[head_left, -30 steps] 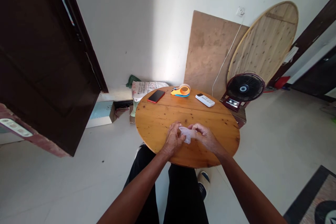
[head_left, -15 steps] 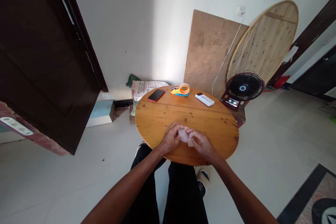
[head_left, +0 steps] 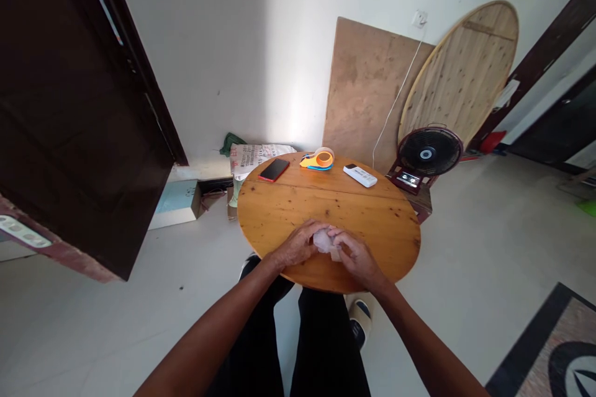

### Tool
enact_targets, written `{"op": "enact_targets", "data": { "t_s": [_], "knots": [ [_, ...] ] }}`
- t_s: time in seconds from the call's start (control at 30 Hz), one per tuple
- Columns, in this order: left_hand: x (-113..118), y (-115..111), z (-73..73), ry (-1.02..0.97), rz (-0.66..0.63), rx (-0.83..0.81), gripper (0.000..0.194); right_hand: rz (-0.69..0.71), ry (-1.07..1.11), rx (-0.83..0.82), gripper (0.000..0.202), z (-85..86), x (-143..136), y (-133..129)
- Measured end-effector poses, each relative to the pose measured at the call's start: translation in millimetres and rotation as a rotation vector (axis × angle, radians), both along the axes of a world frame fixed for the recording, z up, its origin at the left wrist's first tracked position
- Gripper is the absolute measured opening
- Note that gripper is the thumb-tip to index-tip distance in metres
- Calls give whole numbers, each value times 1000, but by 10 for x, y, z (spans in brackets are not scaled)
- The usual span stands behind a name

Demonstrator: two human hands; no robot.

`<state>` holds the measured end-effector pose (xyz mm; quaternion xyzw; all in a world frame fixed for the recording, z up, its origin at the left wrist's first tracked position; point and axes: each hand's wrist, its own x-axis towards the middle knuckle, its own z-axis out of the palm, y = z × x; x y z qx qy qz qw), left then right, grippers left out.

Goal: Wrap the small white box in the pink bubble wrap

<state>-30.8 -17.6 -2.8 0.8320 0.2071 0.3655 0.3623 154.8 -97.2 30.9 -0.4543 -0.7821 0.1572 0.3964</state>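
A small, whitish, translucent item is held between my two hands over the near part of the round wooden table. My left hand has its fingers curled round the item's left side. On the right, my right hand pinches its edge, where a small pale flap hangs below the fingers. What exactly the item is, I cannot make out.
Along the table's far side lie a red-edged phone, an orange tape dispenser and a white remote-like device. A dark fan stands beyond the right edge. Boards lean on the wall; a dark door is at left.
The view has shifted slightly. My fingers have moved a little around the whitish item, which now looks more bunched and rounded between them.
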Motion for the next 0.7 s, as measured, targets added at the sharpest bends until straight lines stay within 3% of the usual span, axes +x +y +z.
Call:
{"op": "enact_targets", "data": {
  "t_s": [0.1, 0.23, 0.4, 0.53, 0.7],
  "knots": [
    [27, -53, 50, -46, 39, -149, 51, -46, 138, -112, 7, 110, -33, -10],
    [18, -134, 221, 17, 27, -457, 37, -118, 303, -231, 15, 230, -61, 6],
    [14, -130, 368, 69, 26, -706, 41, -73, 447, -371, 24, 158, -49, 32],
    [36, -101, 347, 112, 111, -651, 35, -81, 507, -426, 45, 35, -50, 53],
    [44, -62, 324, 7, 222, -463, 22, -125, 559, -411, 41, -6, -107, 154]
  ]
}}
